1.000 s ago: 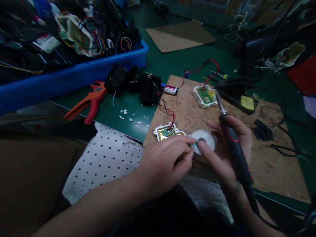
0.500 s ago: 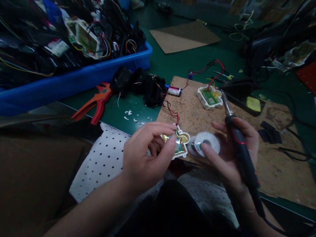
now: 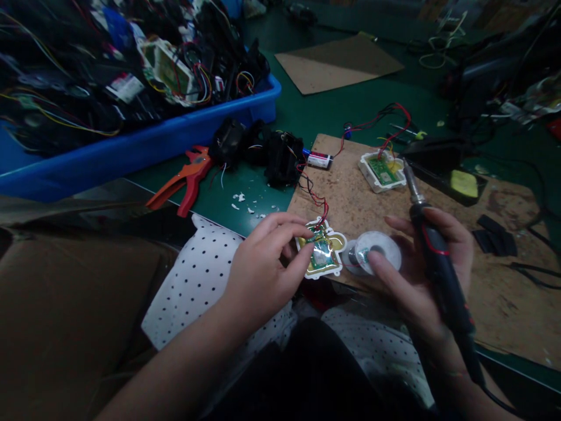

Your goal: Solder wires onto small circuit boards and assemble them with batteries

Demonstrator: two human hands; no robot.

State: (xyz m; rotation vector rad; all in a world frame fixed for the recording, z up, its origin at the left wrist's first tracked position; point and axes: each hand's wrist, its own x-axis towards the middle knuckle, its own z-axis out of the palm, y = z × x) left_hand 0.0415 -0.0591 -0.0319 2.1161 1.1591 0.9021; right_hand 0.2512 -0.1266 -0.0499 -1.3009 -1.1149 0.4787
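Note:
My left hand [image 3: 267,257] is bent over a circuit board in a white case [image 3: 326,257], its thumb and forefinger close together at the board's left side. Whether they pinch a small part there is hard to see. Red and black wires [image 3: 322,210] leave the case at the top. My right hand [image 3: 421,275] is closed around a soldering iron [image 3: 440,269], whose metal tip points up and away. The same hand holds a spool of solder wire [image 3: 388,248], with the thumb on its face, just right of the case.
A second cased board [image 3: 381,172] lies on the wooden board [image 3: 346,204]. Behind it are an iron stand with a yellow sponge [image 3: 464,184]. Orange-red pliers [image 3: 188,181], black housings [image 3: 280,158] and a blue bin [image 3: 210,114] full of parts are on the left. Cardboard [image 3: 337,61] lies at the back.
My left thumb and forefinger have come down closer to the board and nearer each other, and more of the board shows. The whole view has shifted slightly; my right hand keeps its hold.

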